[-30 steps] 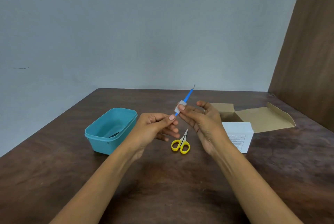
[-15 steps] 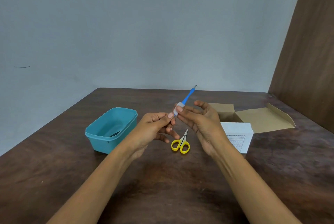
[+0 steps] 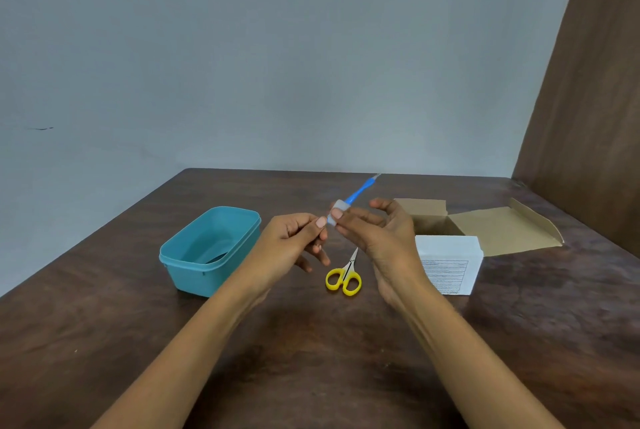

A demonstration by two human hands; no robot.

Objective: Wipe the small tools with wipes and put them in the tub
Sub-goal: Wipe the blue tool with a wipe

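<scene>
Both hands pinch: left hand [image 3: 294, 241] blue tool [image 3: 358, 192], right hand [image 3: 377, 234] wipe [image 3: 336, 210] around it.

The tub [image 3: 207, 252] stands on the table [image 3: 104, 324] toward its left edge, the open box [image 3: 450, 248] toward its right edge. Midway between them lie the scissors [image 3: 343, 278] (points toward the far edge). Above the scissors, the left hand [image 3: 294, 245] and right hand [image 3: 377, 238] meet around a wipe [image 3: 335, 214] on a tool [image 3: 358, 192], which slants up toward the far right corner.
</scene>
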